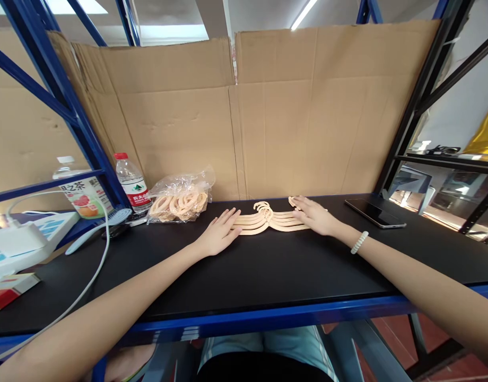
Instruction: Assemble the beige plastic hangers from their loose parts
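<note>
Several cream hangers (255,223) lie stacked on the black tabletop, their hooks bunched together at the middle. My left hand (220,232) rests against the left end of the stack, palm down with its fingers stretched out. Over the right end lies my right hand (316,216), its fingers extended and hiding that part of the hangers. A small cream piece (292,201) shows just behind the right fingertips; what it belongs to is hidden.
Left of the hangers are a clear bag of cream rings (182,204), a red-capped water bottle (134,185) and a light-blue brush (96,229). A white cable (104,249) runs along the left. A phone (374,213) lies at right. Cardboard (276,116) stands behind.
</note>
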### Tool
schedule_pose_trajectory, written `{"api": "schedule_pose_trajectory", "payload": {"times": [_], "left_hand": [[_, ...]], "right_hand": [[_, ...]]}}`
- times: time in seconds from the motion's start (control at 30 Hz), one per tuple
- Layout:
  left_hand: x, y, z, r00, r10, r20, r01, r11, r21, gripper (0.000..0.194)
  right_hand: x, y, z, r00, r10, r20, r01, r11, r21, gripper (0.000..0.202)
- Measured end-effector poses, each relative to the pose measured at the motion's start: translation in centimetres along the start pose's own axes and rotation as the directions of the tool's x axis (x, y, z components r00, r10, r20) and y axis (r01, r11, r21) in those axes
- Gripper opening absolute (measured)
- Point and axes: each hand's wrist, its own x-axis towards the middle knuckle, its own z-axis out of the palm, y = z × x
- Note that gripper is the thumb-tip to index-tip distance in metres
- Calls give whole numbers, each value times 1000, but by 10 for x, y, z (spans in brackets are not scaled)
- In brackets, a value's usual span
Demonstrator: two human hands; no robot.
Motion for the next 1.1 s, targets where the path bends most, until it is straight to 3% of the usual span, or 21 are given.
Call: {"api": "schedule_pose_trajectory", "payload": {"times": [0.07, 0.17, 0.33, 0.5, 0.7, 1.1], "left_hand": [[-1, -3, 1, 998, 21, -59, -22, 1000, -17, 64], [-1, -7, -1, 985, 70, -157, -77, 996, -40, 59], [-4, -10, -9, 960, 62, -272, -84, 994, -71, 54], [-4, -18, -14, 951, 34, -307, -82, 986, -146, 48], [0, -18, -13, 945, 53, -322, -116, 977, -180, 44], [-8, 2, -21, 941, 76, -330, -145, 971, -191, 40]], "right_hand": [[7, 14, -13, 992, 104, -78, -105, 994, -17, 50], [20, 40, -31, 944, 324, -60, -327, 943, -55, 34], [41, 74, -32, 886, 463, -24, -463, 881, -98, 26], [47, 80, -13, 869, 490, 66, -477, 866, -151, 22], [40, 82, -3, 866, 497, 55, -475, 853, -216, 23], [36, 67, -13, 900, 408, -151, -434, 864, -256, 24]]}}
